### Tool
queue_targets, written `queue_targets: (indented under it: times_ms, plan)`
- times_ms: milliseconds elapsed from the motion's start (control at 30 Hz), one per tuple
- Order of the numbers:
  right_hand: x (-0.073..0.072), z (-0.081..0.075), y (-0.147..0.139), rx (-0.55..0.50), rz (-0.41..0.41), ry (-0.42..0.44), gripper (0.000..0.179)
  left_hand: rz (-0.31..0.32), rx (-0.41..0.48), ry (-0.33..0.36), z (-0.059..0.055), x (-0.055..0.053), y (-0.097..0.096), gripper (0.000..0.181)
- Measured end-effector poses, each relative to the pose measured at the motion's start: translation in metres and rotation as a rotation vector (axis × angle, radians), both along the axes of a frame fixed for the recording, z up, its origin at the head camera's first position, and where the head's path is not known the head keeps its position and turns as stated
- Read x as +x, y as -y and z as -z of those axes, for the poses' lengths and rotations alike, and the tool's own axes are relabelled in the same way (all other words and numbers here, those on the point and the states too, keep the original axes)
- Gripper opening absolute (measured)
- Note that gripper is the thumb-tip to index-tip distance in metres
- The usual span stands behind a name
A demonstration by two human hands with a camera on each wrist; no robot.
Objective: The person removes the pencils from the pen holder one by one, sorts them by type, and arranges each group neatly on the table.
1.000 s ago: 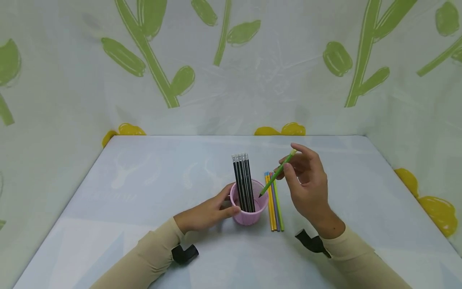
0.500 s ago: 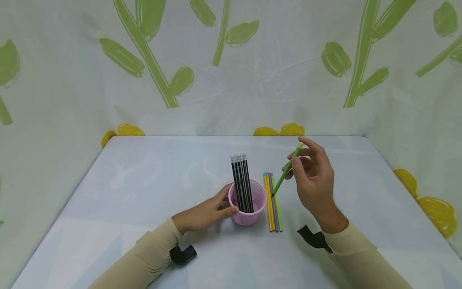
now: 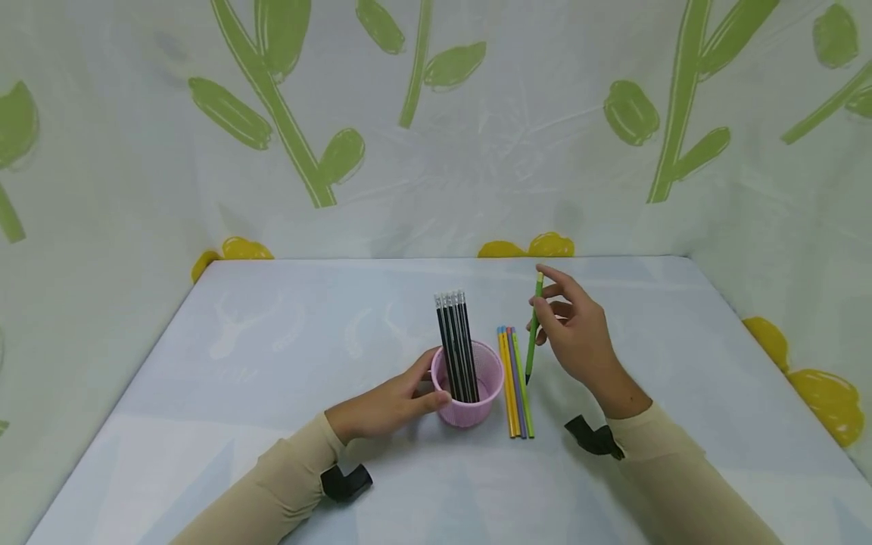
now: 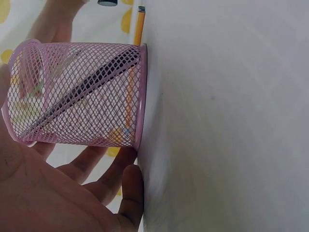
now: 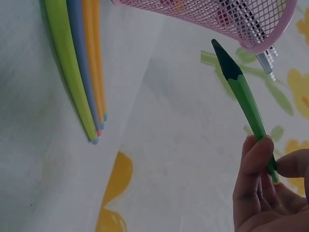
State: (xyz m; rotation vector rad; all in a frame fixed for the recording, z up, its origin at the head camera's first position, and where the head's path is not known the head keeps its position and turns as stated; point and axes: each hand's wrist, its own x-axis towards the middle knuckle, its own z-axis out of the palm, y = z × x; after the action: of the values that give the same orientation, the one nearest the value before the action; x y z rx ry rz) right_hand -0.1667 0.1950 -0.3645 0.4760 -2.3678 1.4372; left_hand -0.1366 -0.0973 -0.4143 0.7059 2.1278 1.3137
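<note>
A pink mesh pen holder (image 3: pixel 466 413) stands upright on the table, with several black pencils (image 3: pixel 456 348) leaning in it, silver ends up. My left hand (image 3: pixel 388 405) holds the holder from its left side, thumb at the near rim and fingers round the far side. In the left wrist view, those fingers lie under the mesh wall (image 4: pixel 96 121). My right hand (image 3: pixel 579 329) pinches a green pencil (image 3: pixel 534 337) near its pale yellow end. The pencil's dark tip (image 5: pixel 226 60) points down, just right of the coloured pencils and apart from the holder.
Several coloured pencils (image 3: pixel 515 386), yellow, purple and lime green, lie side by side right of the holder. A pale cloth (image 3: pixel 272 341) covers the table. Behind it rises a white backdrop (image 3: pixel 518 174) with green plants. Black wrist mounts (image 3: pixel 594 439) hang below both sleeves.
The green pencil has moved from over the pen holder's mouth to the right of the coloured pencils and turned nearly upright. My left hand and the holder have stayed put.
</note>
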Motion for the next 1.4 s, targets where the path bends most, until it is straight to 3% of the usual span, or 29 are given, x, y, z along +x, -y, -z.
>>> queue_targets:
  times_ms: [333,867,1400]
  plan:
    - [-0.014,0.012,-0.008,0.030,-0.018,0.295,0.055,0.003,0.010,0.003,0.000,0.000,0.000,0.071]
    - [-0.024,0.030,-0.010,0.167,-0.045,0.525,0.062,0.005,0.009,0.005,0.001,0.000,0.001,0.070]
    - [-0.032,0.043,-0.016,0.287,-0.080,0.647,0.063,0.006,0.004,-0.010,0.001,0.000,0.000,0.072]
